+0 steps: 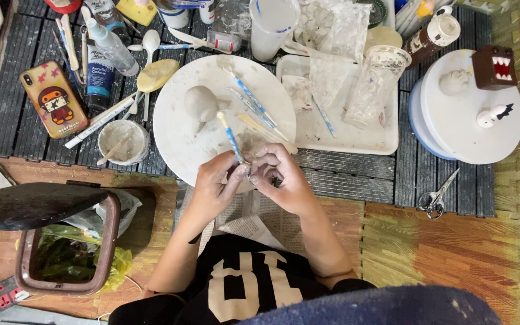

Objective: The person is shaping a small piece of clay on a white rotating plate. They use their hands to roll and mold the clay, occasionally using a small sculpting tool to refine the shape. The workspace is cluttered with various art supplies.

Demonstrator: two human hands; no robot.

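Observation:
My left hand (216, 180) grips a thin blue-and-white sculpting tool (230, 136) that points up over the round white board (179, 138). My right hand (279, 174) pinches a small piece of grey clay (254, 178) against the tool's lower end, right in front of the board's near edge. On the board rests a grey clay lump (200, 103) shaped like a small figure, with several more thin tools (254, 102) lying beside it.
A white tray (362, 141) with plastic bags and a cup sits right of the board. A white turntable (473, 129) holds small figures at far right. Scissors (436, 195), a phone (53, 99), a small bowl (123, 141), paint tubes and an open bin (67, 247) surround me.

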